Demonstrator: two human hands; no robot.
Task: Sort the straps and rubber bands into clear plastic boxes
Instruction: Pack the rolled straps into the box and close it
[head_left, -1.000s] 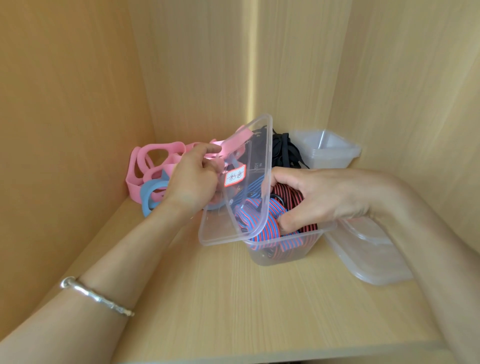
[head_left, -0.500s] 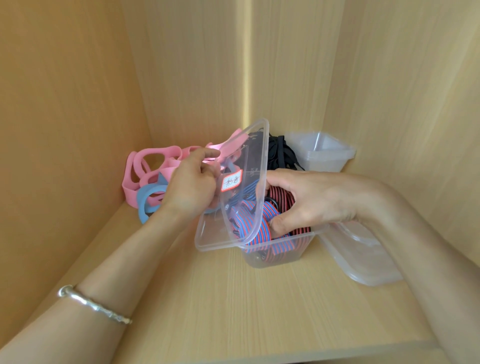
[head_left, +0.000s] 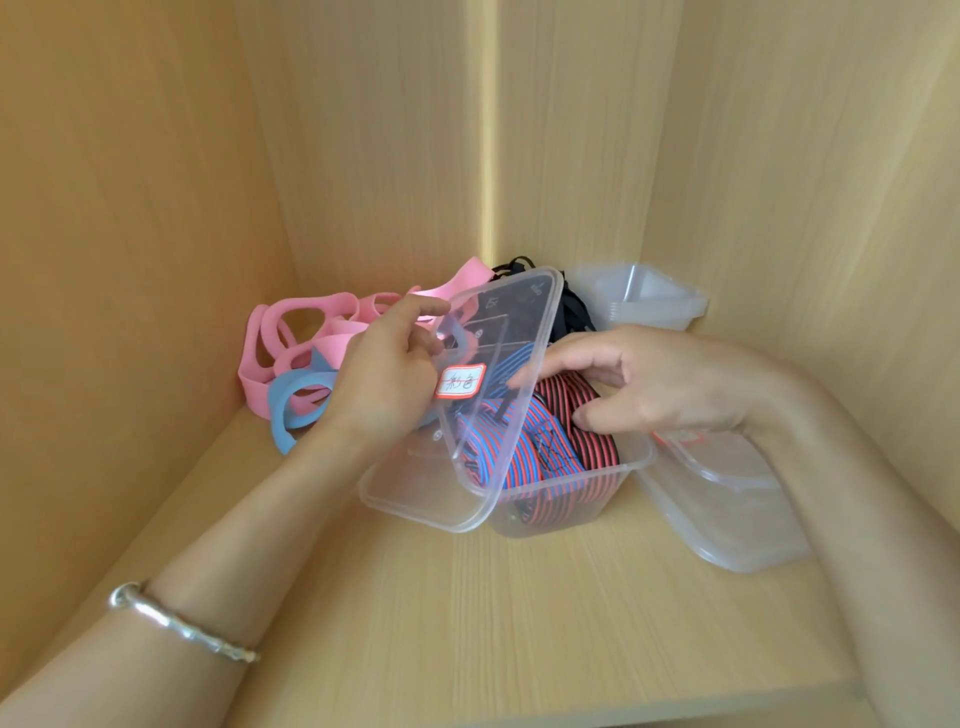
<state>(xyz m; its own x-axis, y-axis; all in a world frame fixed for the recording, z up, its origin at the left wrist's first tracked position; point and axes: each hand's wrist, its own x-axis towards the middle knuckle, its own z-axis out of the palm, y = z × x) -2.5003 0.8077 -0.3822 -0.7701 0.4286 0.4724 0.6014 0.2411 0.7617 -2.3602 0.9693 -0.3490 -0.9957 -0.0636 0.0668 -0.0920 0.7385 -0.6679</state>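
Rubber bands (head_left: 291, 353), pink and blue, lie in a heap on the shelf at the left and look soft and floppy. Left hand (head_left: 384, 379) fingers pinch the thin, bendy-looking lid (head_left: 483, 415) by its edge, tilted over the clear box (head_left: 571, 486). The striped straps (head_left: 545, 447) inside seem light and springy. The right hand (head_left: 665, 384), fingers loosely spread, presses them down.

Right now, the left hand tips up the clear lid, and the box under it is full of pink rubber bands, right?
Not quite. The box holds striped straps, not pink bands. The pink rubber bands lie on the shelf behind the left hand, which does tip up the lid. The head view shows it.
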